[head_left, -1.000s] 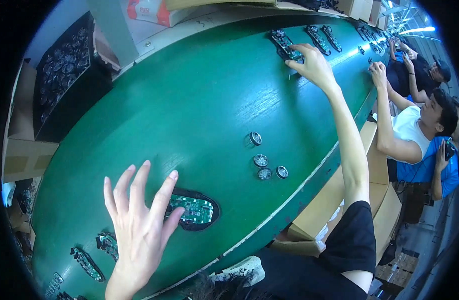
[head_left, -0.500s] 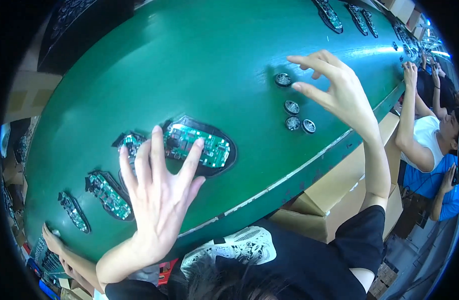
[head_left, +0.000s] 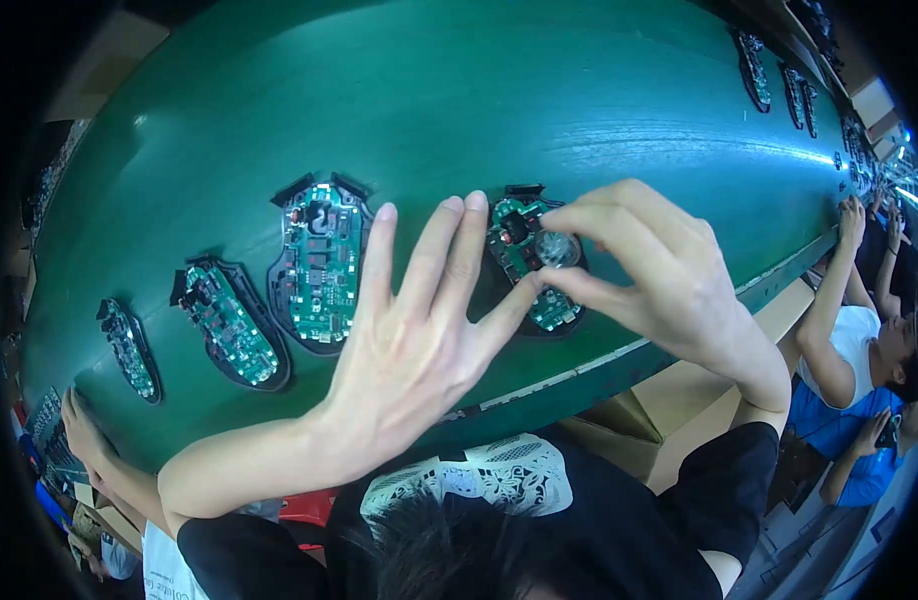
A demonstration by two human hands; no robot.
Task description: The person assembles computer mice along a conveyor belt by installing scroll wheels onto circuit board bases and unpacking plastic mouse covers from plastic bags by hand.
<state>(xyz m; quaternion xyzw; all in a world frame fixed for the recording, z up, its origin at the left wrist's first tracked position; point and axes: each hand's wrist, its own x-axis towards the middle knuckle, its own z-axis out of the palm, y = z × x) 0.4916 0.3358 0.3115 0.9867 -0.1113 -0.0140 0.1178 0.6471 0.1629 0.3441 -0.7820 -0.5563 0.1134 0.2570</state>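
My right hand (head_left: 669, 265) pinches a small round wheel (head_left: 557, 250) with a clear, silvery centre between thumb and fingertips. It holds the wheel over the right edge of a green circuit board (head_left: 554, 308) in a black shell. My left hand (head_left: 414, 320) is open, fingers stretched out, lying between that board and another shelled board (head_left: 319, 270) to its left. The left thumb reaches to the first board, close to my right thumb. My fingers and the wheel hide part of this board.
Further left on the green table (head_left: 429, 90) lie another shelled board (head_left: 234, 325) and a narrower-looking one (head_left: 129, 350). More shells lie at the far right (head_left: 752, 70). Cardboard boxes (head_left: 669, 425) stand under the near edge. Other people work at both sides.
My right hand has come left and now holds a wheel over a board. My left hand has moved off a board it was touching. The several loose wheels are out of sight.
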